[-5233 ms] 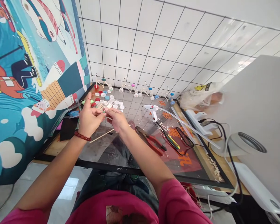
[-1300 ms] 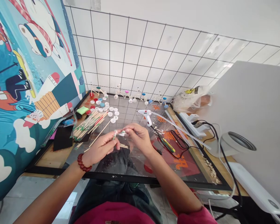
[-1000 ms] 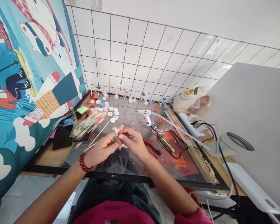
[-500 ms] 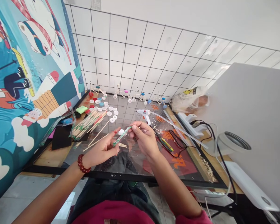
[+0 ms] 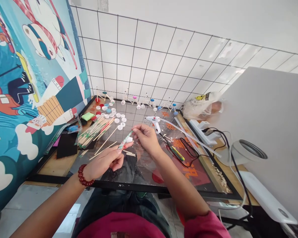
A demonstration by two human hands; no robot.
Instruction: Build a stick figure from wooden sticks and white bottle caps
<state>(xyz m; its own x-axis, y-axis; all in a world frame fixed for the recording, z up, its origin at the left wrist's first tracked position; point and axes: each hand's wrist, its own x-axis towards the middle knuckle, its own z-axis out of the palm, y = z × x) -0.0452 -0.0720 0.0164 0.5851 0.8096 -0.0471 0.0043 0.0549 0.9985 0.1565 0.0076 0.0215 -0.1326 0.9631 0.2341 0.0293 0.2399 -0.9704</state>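
Observation:
A narrow green-and-white paper sleeve (image 5: pixel 125 141) is stretched between my two hands above the glass table (image 5: pixel 139 172). My left hand (image 5: pixel 104 162), with a red bead bracelet at the wrist, pinches its lower end. At the upper end my right hand (image 5: pixel 146 137) pinches the sleeve with closed fingertips. A few loose wooden sticks (image 5: pixel 129 153) lie on the glass just under the hands. To the left a bundle of wrapped sticks (image 5: pixel 93 131) rests on the table.
Bottle caps (image 5: pixel 111 114) lie at the back left, small stick-and-cap models (image 5: pixel 139 100) along the tiled wall. A white glue gun (image 5: pixel 154 121), cables (image 5: pixel 188 145), a power strip (image 5: pixel 201 129) and a plastic bag (image 5: pixel 203 105) sit to the right. A grey box (image 5: pixel 270 132) borders the right side.
The hands left the stick bundle and came closer to me. A curled paper strip between them was then pulled out straight, the left hand dropping lower and the right rising.

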